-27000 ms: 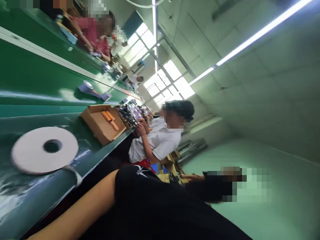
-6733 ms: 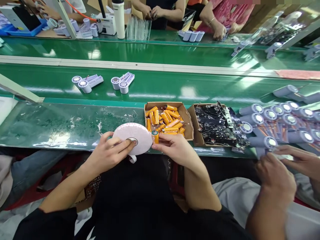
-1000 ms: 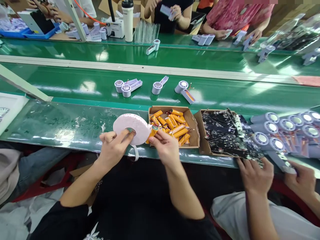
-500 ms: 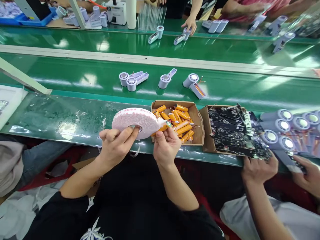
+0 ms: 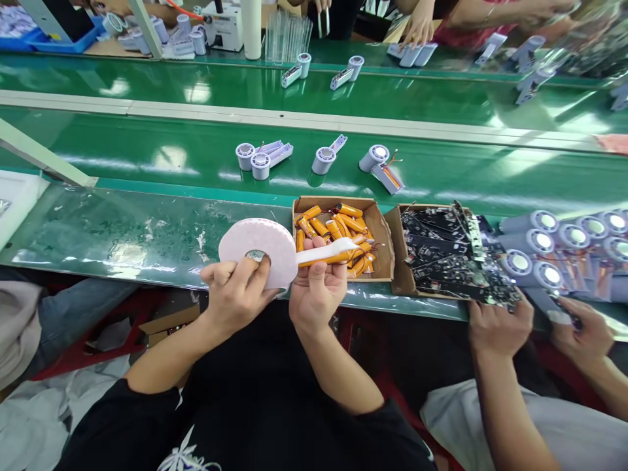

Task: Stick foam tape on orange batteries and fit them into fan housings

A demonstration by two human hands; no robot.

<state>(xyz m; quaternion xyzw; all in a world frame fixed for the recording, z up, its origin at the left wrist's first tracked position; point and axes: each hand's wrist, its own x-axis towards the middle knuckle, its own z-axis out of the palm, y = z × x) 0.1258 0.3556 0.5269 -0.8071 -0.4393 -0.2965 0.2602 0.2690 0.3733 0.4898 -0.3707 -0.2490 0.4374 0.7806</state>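
My left hand (image 5: pixel 240 288) is closed on a roll of white double-sided tape (image 5: pixel 252 242), with fingers in its core hole. A white strip of tape (image 5: pixel 326 250) runs from the roll to the right, along the top of an orange battery (image 5: pixel 336 258). My right hand (image 5: pixel 320 284) is closed round that battery, its thumb in front and fingers behind. Just behind my right hand stands a cardboard box (image 5: pixel 387 261) of orange wired batteries (image 5: pixel 343 222).
To the right, another box (image 5: pixel 407 278) holds black circuit boards (image 5: pixel 436 242). A co-worker's hands (image 5: pixel 500 327) are beside it, near several lavender fan bodies (image 5: pixel 544 242). More fan parts (image 5: pixel 324 160) lie on the green conveyor (image 5: pixel 196 144). People sit across the line.
The roll has tilted to show more of its flat face and moved slightly down. The tape strip now stretches along the battery's length. Across the line, a person's hand has moved right.
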